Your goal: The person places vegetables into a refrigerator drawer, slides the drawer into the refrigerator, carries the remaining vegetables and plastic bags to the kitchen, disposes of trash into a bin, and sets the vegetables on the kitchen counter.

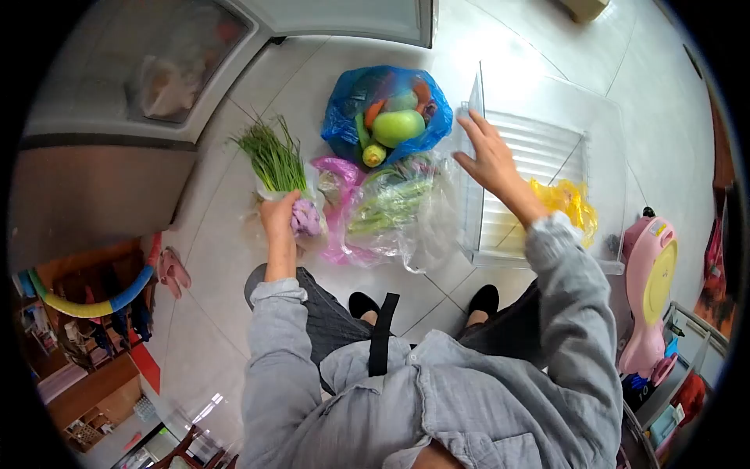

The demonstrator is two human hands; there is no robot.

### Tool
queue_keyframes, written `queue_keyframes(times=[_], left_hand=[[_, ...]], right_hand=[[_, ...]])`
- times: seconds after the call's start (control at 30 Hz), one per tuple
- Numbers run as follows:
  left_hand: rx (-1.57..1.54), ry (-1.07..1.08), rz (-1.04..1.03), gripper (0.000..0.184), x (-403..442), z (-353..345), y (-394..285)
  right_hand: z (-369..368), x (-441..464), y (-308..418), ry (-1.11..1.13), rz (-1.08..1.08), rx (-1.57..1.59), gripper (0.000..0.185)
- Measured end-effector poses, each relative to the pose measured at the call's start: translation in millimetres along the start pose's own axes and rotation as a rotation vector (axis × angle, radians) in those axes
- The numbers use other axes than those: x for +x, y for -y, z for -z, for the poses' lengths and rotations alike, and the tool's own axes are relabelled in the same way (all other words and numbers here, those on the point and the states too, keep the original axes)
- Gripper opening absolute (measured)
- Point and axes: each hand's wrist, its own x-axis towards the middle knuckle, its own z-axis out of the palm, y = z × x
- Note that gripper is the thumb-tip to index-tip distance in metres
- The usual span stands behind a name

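Observation:
My left hand [280, 223] is closed around a bundle of long thin green stalks, perhaps chives [272, 156], which points away from me. At its lower end, beside my fingers, is a purple piece [306, 218] in clear wrap. My right hand [492, 156] is raised with fingers apart, over the near-left side of a clear plastic drawer [609, 129]; nothing is in it. Between my hands lie a clear bag of leafy green stalks [391, 205] and a pink plastic bag [337, 234]. Beyond them, a blue plastic bag [337, 117] holds a large green fruit [398, 127] and orange carrots [373, 113].
A yellow plastic bag [574, 207] lies in the drawer. The fridge [101, 176] stands at left, its door [351, 16] swung out. Pink slippers [172, 272] are on the tiled floor [207, 313], and a pink and yellow plastic item [650, 289] is at right.

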Motion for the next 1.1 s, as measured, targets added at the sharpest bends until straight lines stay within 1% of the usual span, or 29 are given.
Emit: queue_keyframes(times=[0.03, 0.1, 0.13, 0.23, 0.27, 0.33, 0.37, 0.43, 0.47, 0.57, 0.6, 0.7, 0.73, 0.8, 0.83, 0.93, 0.97, 1.03, 1.1], left_hand=[[0.157, -0.136, -0.103, 0.043, -3, 3, 3], [0.475, -0.407, -0.305, 0.053, -17, 0, 10], [0.660, -0.526, -0.269, 0.061, -33, -9, -2], [0.770, -0.331, -0.863, 0.063, -36, -29, -5], [0.818, -0.227, -0.785, 0.067, -32, -45, -8], [0.848, -0.036, -0.656, 0.073, -18, -82, -24], [0.834, 0.049, -0.608, 0.076, -7, -99, -33], [0.770, 0.106, -0.624, 0.076, 30, -129, -27], [0.738, 0.134, -0.631, 0.077, 45, -141, -19], [0.868, 0.125, -0.314, 0.070, 66, -162, -5], [0.947, 0.093, -0.239, 0.048, 80, -165, 10], [0.931, 0.066, -0.180, 0.028, 74, -142, 1], [0.875, 0.073, -0.196, 0.026, 68, -132, -15], [0.769, 0.089, -0.230, 0.023, 60, -114, -44], [0.748, 0.080, -0.262, 0.023, 63, -108, -47], [0.665, 0.059, -0.366, 0.024, 71, -103, -63], [0.573, 0.073, -0.373, 0.024, 69, -103, -68], [0.380, 0.098, -0.383, 0.023, 60, -105, -84], [0.147, 0.204, -0.337, 0.018, 52, -102, -95]], right_hand=[[-20, 14, 3, -0.025, -0.087, 0.036, 0.062], [-43, 37, 14, 0.037, -0.268, 0.106, 0.066], [-51, 43, 17, 0.069, -0.359, 0.140, 0.068], [-74, 34, 26, 0.196, -0.381, 0.119, 0.074], [-90, 27, 19, 0.145, -0.355, 0.106, 0.052], [-105, 18, 9, 0.199, -0.307, 0.040, 0.030], [-108, 16, 2, 0.223, -0.285, 0.004, 0.020], [-95, 16, 6, 0.104, -0.274, 0.046, 0.008], [-87, 18, 10, 0.044, -0.267, 0.067, 0.006], [-67, 27, 17, -0.034, -0.180, 0.167, 0.005], [-56, 31, 23, -0.021, -0.197, 0.162, 0.007], [-50, 41, 25, -0.049, -0.388, 0.459, 0.010], [-47, 46, 23, 0.010, -0.531, 0.669, 0.011], [-44, 56, 27, -0.005, -0.560, 0.826, 0.011], [-41, 59, 30, -0.012, -0.571, 0.902, 0.011], [-21, 72, 37, -0.082, -0.589, 1.062, 0.013], [-13, 74, 38, -0.103, -0.598, 1.126, 0.013], [6, 78, 37, -0.102, -0.570, 1.154, 0.016], [17, 82, 33, -0.103, -0.563, 1.192, 0.016]])
